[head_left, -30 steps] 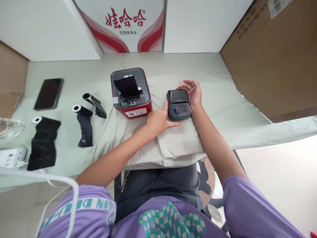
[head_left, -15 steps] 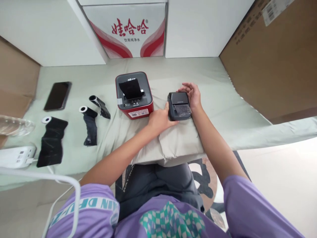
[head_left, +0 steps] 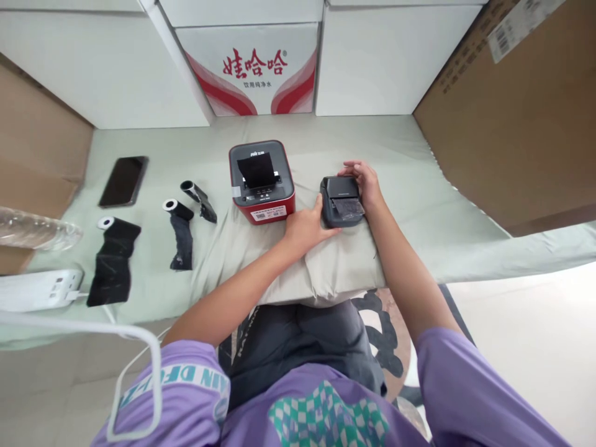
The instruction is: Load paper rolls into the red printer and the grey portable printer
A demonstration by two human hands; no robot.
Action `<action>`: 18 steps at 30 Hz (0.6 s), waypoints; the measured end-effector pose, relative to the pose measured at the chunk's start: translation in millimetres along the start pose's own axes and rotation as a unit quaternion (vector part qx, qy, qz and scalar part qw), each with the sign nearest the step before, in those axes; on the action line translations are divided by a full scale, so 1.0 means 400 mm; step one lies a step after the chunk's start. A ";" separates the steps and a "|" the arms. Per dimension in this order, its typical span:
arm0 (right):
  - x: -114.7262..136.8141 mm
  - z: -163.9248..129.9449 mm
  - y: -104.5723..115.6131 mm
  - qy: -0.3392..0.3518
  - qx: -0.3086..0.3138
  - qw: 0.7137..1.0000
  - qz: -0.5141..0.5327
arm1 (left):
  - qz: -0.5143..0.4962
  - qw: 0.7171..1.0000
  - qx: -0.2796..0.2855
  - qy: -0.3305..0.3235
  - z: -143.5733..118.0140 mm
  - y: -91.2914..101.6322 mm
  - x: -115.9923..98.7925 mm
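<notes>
A small black portable printer [head_left: 342, 200] with a strip of dark, creased paper on its top lies on the cloth-covered table. My left hand [head_left: 305, 230] grips it at the near left corner, thumb along the left side and fingers at the front edge. Around its right side and far corner curl the fingers of my right hand [head_left: 365, 185]; some fingertips are hidden behind it. Just left stands a larger red and black label printer [head_left: 274, 214], a black sheet rising from its slot. My left hand is close to that printer's near right corner.
Partly unrolled black paper rolls [head_left: 121, 231] lie to the left, with a phone [head_left: 123, 181], a clear plastic bottle [head_left: 40, 228] and a white power strip [head_left: 40, 289]. White boxes [head_left: 251, 99] line the back. A large cardboard box [head_left: 516, 136] borders the right side.
The whole view has shifted slightly, so things appear a little further right. Both hands keep their places around the small printer, which has not visibly moved on the table.
</notes>
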State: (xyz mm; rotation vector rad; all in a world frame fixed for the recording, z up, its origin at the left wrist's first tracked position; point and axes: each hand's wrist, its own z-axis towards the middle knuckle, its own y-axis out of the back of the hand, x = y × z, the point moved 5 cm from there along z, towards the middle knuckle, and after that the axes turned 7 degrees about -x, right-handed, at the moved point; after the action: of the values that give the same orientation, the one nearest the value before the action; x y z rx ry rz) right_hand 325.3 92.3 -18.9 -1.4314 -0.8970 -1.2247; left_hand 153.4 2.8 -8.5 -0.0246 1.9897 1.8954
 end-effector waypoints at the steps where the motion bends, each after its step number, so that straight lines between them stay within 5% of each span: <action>1: 0.001 -0.001 0.001 0.002 0.002 1.000 0.003 | 0.001 1.000 -0.001 -0.001 -0.001 -0.001 0.000; 11: 0.003 -0.006 0.008 -0.002 0.035 0.999 -0.009 | -0.004 1.000 -0.005 -0.007 -0.007 -0.004 -0.003; 18: 0.021 -0.031 0.032 -0.036 0.152 0.983 -0.100 | 0.001 1.000 0.000 -0.012 -0.006 -0.010 -0.001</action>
State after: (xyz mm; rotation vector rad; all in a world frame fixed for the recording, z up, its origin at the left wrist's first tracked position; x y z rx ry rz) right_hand 336.5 77.0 -13.6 -1.1682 -1.2450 -1.1289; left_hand 154.3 0.1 -12.4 -0.0008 1.9752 1.8880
